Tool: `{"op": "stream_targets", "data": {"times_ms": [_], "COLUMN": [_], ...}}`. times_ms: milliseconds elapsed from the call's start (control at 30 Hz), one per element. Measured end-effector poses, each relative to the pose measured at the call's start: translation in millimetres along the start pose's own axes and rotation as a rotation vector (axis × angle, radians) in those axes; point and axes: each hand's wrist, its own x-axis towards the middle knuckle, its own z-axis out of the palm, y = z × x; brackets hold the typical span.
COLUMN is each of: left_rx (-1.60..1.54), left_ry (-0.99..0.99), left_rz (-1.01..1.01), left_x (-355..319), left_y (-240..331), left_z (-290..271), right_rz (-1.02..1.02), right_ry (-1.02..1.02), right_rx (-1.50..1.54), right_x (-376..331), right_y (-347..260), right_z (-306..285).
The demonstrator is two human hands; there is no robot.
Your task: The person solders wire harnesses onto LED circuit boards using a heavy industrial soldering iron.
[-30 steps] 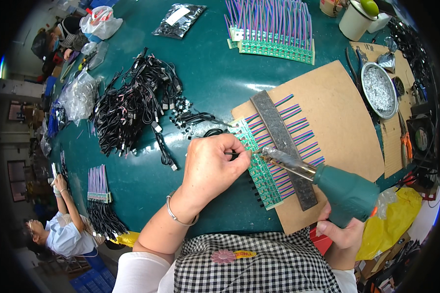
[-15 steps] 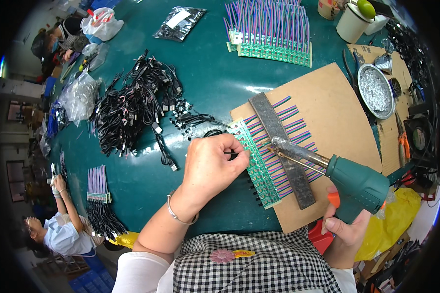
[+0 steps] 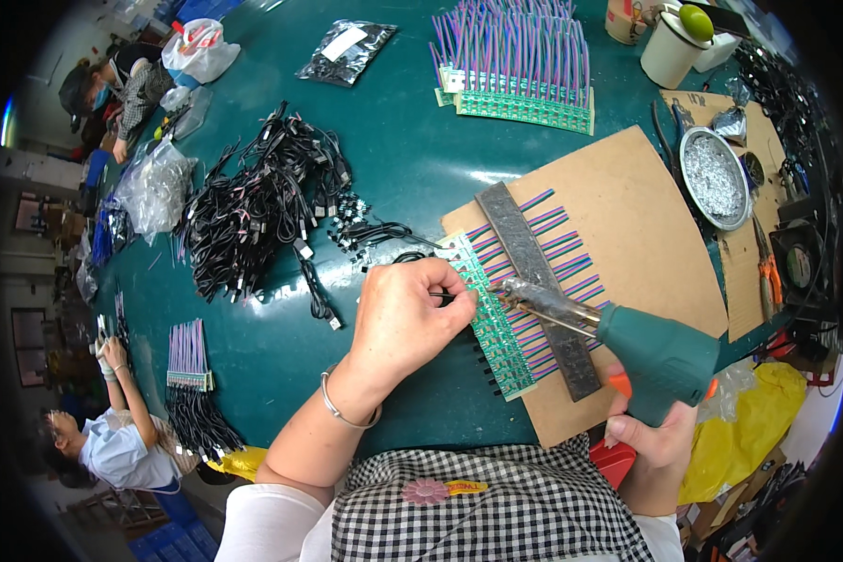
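A green strip of small circuit boards (image 3: 502, 348) lies along the left edge of a cardboard sheet (image 3: 656, 229). Striped wires run from it beneath a dark flat bar (image 3: 545, 292). My left hand (image 3: 405, 314) is closed in a pinch on a thin black cable (image 3: 445, 296) at the strip's left edge; the fingers mostly hide its end. In my right hand (image 3: 663, 436), wrapped round the handle, is a green soldering gun (image 3: 660, 356) with an orange trigger. Its tip reaches the board strip, close to my left fingertips.
Black USB cables (image 3: 262, 215) lie heaped at left. Wired board strips (image 3: 525, 110) lie at the back, another with black cables (image 3: 192, 379) at far left. A metal bowl (image 3: 715, 178) and orange-handled pliers (image 3: 768, 272) are at right. Two co-workers are on the left.
My right hand has moved the soldering gun left, bringing its tip from over the wires to the board strip. My left hand stays where it was.
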Motion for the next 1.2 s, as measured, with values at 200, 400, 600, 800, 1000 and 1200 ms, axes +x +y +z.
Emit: {"op": "stream_targets", "data": {"times_ms": [200,400,600,800,1000,1200], "left_rx": [-0.003,0.007,0.057,0.037,0.057,0.142], "left_ry": [0.002,0.013,-0.021,0.042,0.07,0.16], "left_rz": [-0.008,0.005,0.024,0.104,0.107,0.28], "left_x": [0.6,-0.7,-3.2,-14.0,-15.8,-7.8], "left_y": [-0.4,2.2,5.4,-2.6,3.5,1.0], "left_z": [1.6,-1.1,-6.4,-11.9,-4.4,1.1], "right_rz": [-0.046,-0.215,-0.471,-0.36,-0.378,-0.275], "right_ry": [0.169,0.289,0.287,0.649,0.379,0.313], "right_rx": [0.114,0.126,0.152,-0.085,0.024,0.08], "right_x": [-1.5,3.1,16.6,43.5,23.5,-5.0], "right_y": [0.2,-3.5,-14.8,-11.1,-11.6,-7.6], "right_z": [-3.7,-23.2,-58.5,-73.8,-51.4,-12.7]}}
